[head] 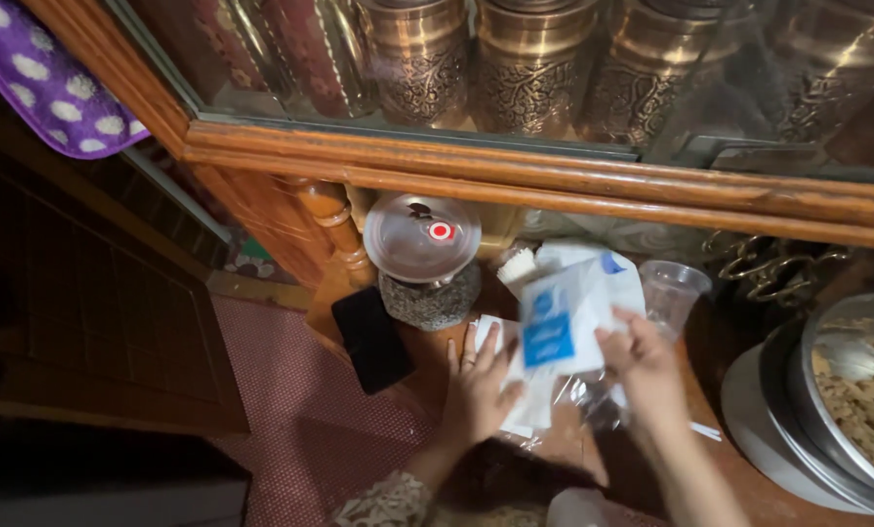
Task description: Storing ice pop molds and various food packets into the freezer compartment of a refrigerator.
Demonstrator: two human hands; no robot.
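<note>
- Wooden cabinet (515,171) spans the top, from 10 to 3 o'clock, with a row of engraved brass jars (534,68) behind its glass.
- Metal pan (847,390) of brownish food sits at 4 o'clock, on the worktop's (749,488) right edge.
- Round metal lid (422,236) rests on a patterned pot at centre.
- White-and-blue packet (564,312) sits just right of centre, touching both hands.
- Left hand (478,390) lies flat at 6 o'clock, fingers spread, pressing on white paper beneath the packet.
- Right hand (637,356), at 5 o'clock and blurred, is closed on the packet's right edge.
- Black phone (373,339) lies at 8 o'clock from the packet, by the pot.
- Clear plastic cup (673,291) stands just right of the packet.
</note>
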